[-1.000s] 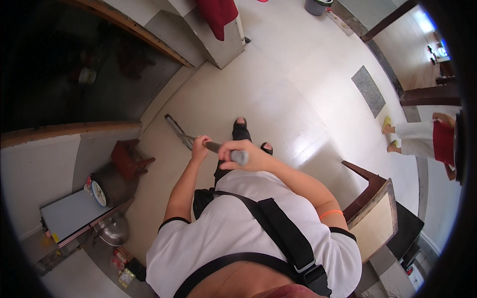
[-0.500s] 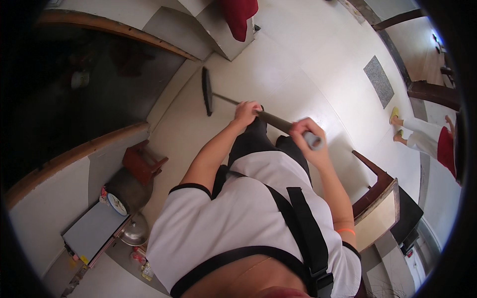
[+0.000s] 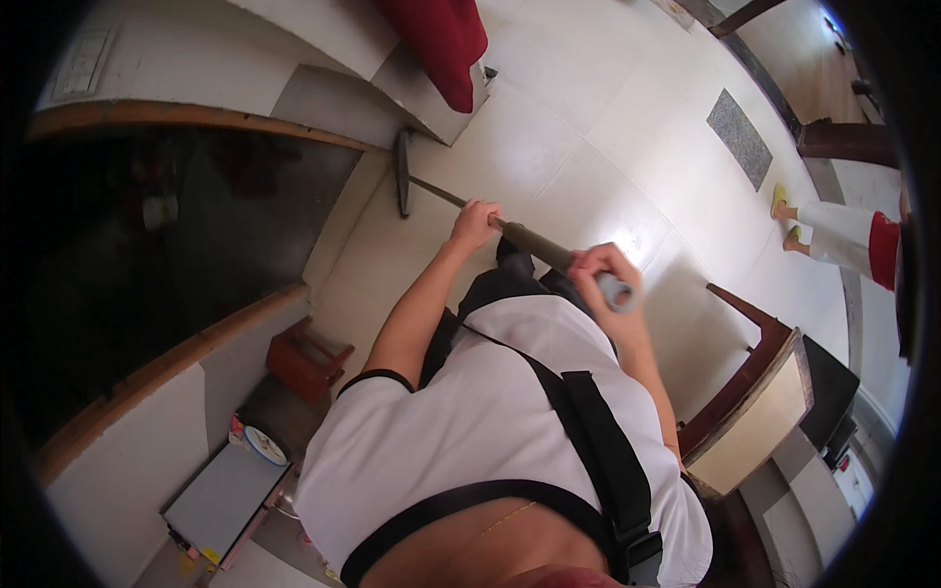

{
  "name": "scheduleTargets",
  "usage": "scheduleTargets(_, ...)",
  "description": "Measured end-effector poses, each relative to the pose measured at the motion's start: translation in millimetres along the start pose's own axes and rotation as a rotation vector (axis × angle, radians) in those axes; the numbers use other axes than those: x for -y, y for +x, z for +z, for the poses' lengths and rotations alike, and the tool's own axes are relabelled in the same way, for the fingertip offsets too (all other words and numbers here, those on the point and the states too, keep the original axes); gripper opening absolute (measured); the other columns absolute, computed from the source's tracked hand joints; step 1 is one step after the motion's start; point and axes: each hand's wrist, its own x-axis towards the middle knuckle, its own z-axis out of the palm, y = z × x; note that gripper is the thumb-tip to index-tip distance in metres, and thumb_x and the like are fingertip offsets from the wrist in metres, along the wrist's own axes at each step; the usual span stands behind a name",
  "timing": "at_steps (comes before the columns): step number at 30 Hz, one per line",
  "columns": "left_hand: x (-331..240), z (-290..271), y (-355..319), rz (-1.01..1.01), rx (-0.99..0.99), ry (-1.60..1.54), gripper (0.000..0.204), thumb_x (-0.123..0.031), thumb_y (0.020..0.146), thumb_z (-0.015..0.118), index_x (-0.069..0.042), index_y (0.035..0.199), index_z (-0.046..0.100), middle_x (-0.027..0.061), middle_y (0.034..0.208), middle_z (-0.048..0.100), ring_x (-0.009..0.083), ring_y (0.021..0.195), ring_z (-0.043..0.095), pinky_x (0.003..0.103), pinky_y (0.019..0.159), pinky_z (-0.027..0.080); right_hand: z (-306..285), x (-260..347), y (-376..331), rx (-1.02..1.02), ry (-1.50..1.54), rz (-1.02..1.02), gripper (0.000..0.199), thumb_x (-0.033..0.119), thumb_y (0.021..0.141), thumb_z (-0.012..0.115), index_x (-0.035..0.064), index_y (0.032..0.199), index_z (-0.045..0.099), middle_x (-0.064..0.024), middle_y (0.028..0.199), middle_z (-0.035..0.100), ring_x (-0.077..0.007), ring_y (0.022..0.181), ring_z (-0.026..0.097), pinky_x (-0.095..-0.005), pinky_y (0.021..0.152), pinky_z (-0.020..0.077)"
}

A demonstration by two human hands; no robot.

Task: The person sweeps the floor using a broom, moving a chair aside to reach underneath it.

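A long-handled broom slants across in front of me, its thick grey-green grip toward my right and its thinner shaft running to the far left. At the end of the shaft a narrow dark head rests by the floor, close to the wall's foot; its underside is hidden. Lower on the shaft, my left hand is closed round it. Near the grip's top, my right hand wraps it just below the grey hollow end.
At left are a dark opening with a wooden edge and a red-brown stool. A red cloth hangs ahead. To the right are a wooden table, a grey floor patch and another person in yellow shoes.
My view has shifted, and the stool and table appear farther right. The broom's head sits nearer the wall corner. Both hands keep their hold on the handle.
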Motion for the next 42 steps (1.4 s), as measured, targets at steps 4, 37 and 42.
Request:
scheduleTargets(4,13.5,21.0,11.7,0.054,0.390,0.020,0.007,-0.013,0.066,0.061,-0.008,0.066,0.056,0.0095,0.070,0.057,0.0305,0.077,0.051,0.038,0.066,0.042,0.0,-18.7,-8.0,-0.213,0.102,0.125,0.008,0.000,0.077,0.056,0.0020,0.078,0.048,-0.0043,0.067,0.056,-0.0109,0.074,0.055,-0.0229,0.071,0.0431)
scheduleTargets(37,-113.8,33.4,-8.2,0.031,0.599,0.180,0.014,-0.018,0.070,0.058,-0.004,0.068,0.057,0.0144,0.075,0.057,0.0326,0.078,0.054,0.042,0.068,0.044,-125.8,28.8,-7.7,0.418,0.065,-0.084,0.009,0.000,0.069,0.058,0.0039,0.067,0.050,-0.0034,0.062,0.052,-0.0135,0.057,0.048,-0.0289,0.069,0.0436)
scheduleTargets(42,1.3,62.3,-20.0,-0.216,0.483,0.203,0.013,-0.019,0.068,0.059,-0.007,0.073,0.062,0.0143,0.079,0.060,0.0340,0.079,0.056,0.044,0.068,0.046,-80.1,-28.6,36.2,0.473,0.156,0.163,0.009,-0.002,0.073,0.056,0.0034,0.069,0.050,-0.0005,0.069,0.053,-0.0108,0.068,0.050,-0.0243,0.071,0.0413)
